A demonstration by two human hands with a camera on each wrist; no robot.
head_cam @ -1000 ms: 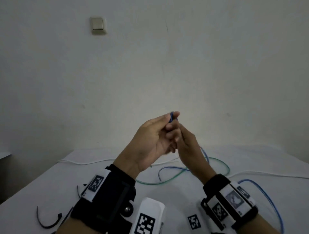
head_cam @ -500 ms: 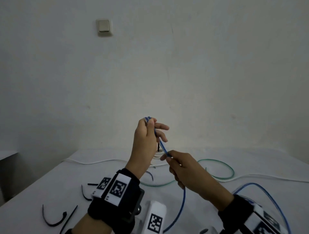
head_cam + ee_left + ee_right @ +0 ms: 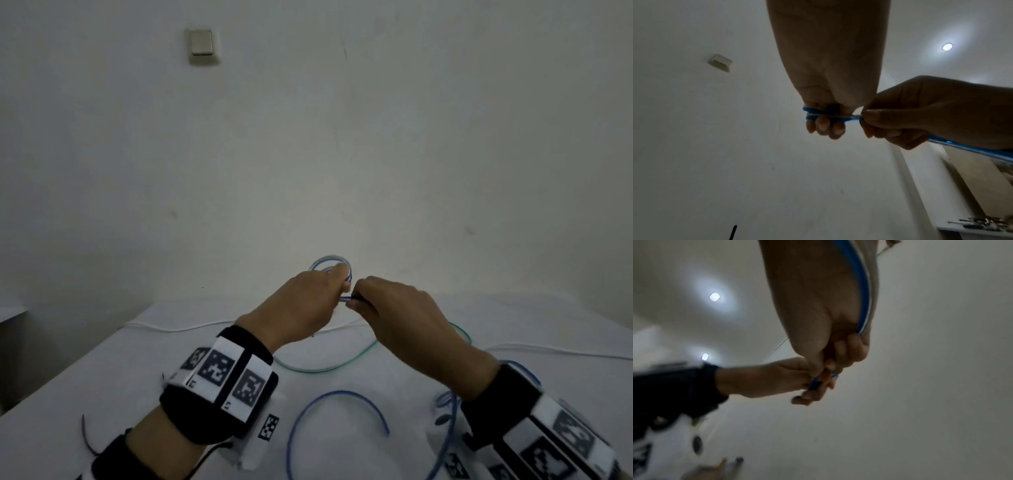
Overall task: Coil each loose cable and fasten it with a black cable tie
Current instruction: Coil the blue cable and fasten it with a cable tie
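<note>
My left hand [image 3: 337, 286] holds a small coil of blue cable [image 3: 330, 262] above the table, its fingers curled round the loops; the coil [image 3: 813, 113] also shows wrapped over those fingers in the left wrist view. Right beside it, my right hand [image 3: 358, 299] pinches the same blue cable [image 3: 862, 288], which runs down past the wrist. The loose rest of the blue cable [image 3: 339, 397] arcs over the table near me. A black cable tie [image 3: 87, 437] lies at the table's near left edge.
A green cable [image 3: 329, 368] loops across the white table [image 3: 137, 377] under my hands. A white cable [image 3: 178, 329] runs along the far side. The wall stands close behind the table, with a light switch [image 3: 202, 42] high up.
My left hand has dropped lower and my right hand has risen to meet it. One more loop of blue cable now stands over the left fingers.
</note>
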